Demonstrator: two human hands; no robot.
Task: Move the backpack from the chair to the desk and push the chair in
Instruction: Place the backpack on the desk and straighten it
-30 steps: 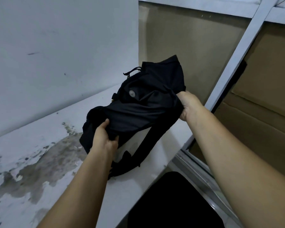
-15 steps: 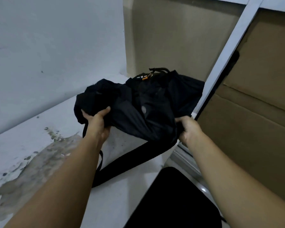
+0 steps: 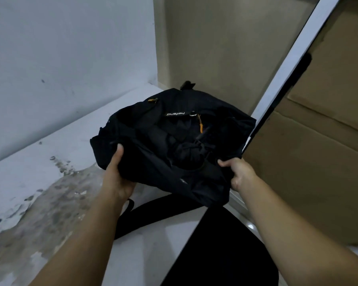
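A black backpack (image 3: 165,141) with orange zipper pulls lies flat on the white desk (image 3: 50,182), near its far right corner. My left hand (image 3: 117,174) grips the bag's near left edge. My right hand (image 3: 239,174) grips its near right corner, over the desk's right edge. A black strap (image 3: 153,215) trails from the bag across the desk toward me. The black chair (image 3: 221,250) shows below, at the desk's right edge, under my right forearm.
The desk top has a large grey-brown worn patch (image 3: 39,213) on its near left. A white wall (image 3: 60,58) bounds the desk on the left. A beige panel (image 3: 215,48) stands behind it. A white frame bar (image 3: 287,65) and cardboard sheets (image 3: 318,151) stand on the right.
The backpack came down from being held up and tilted, and now lies flat on the desk, farther toward the back corner. Both hands kept their grip and moved lower with it.
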